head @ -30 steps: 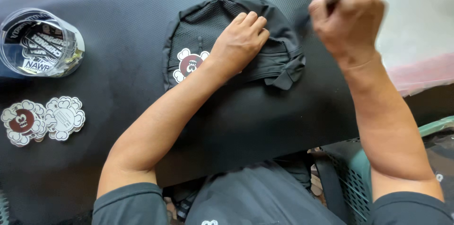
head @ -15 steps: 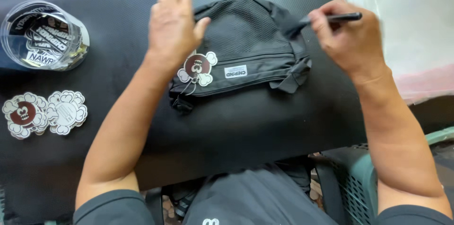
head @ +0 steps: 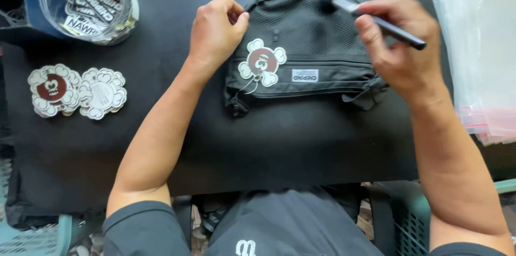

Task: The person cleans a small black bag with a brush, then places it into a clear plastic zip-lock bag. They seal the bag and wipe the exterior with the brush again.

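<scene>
the black bag [head: 306, 57] lies flat on the worktop [head: 269, 143], a flower-shaped tag [head: 262, 62] already hanging on its front. left hand [head: 215, 33] curls closed on the bag's top left corner; right hand [head: 400, 46] grips a dark brush [head: 376, 19] at its upper edge. more tags [head: 75, 90] lie unused at left.

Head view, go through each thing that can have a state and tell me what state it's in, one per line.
Left hand: closed, gripping the bag's top left edge.
Right hand: pinching a dark brush.
Brush: tilted, its tip blurred over the bag's top.
Bag: lying flat, front zips closed, flower-shaped tag hanging on it.
Tag: face up.
Clear tub: open, labels inside.
Spare tags: two loose stacks.
Plastic bags: piled flat.
</scene>
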